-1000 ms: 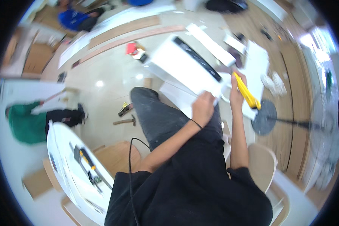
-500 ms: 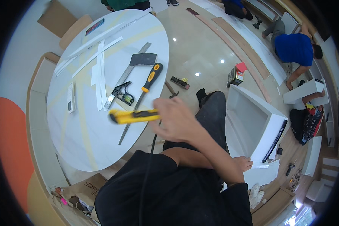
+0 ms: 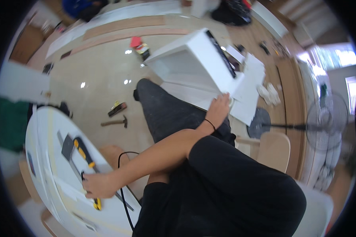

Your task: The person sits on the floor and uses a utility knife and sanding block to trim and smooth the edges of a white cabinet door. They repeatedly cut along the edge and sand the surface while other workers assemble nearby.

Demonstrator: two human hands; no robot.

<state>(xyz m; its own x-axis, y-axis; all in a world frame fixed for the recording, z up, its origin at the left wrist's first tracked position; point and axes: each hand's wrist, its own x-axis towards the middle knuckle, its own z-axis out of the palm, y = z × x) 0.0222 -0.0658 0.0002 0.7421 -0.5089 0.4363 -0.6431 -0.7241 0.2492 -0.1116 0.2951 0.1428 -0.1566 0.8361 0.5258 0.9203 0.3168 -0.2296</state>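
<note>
My arms cross, with the right forearm above the left. My left hand (image 3: 218, 108), a dark band at its wrist, grips the near edge of an open white box (image 3: 194, 65) leaning by my leg. Over the white oval table (image 3: 65, 205) on the left, my right hand (image 3: 101, 185) has its fingers closed at the black head of a combination square (image 3: 82, 176), mostly hidden by the hand. A yellow utility knife (image 3: 97, 204) shows just below that hand on the table. Beside it lies a file with a yellow-black handle (image 3: 84, 152); a dark flat block (image 3: 67, 145) rests on the square's blade.
On the floor are a hammer (image 3: 116, 122), a small hand plane (image 3: 117, 109) and a small carton with a red top (image 3: 139, 46). White panels (image 3: 247, 91) lie right of the box, near a standing fan (image 3: 326, 122). A black cable (image 3: 122, 193) hangs beside me.
My view has swung right. My right hand has gone down to the tabletop at the square, and the knife it held now lies below it. My left hand remains at the box.
</note>
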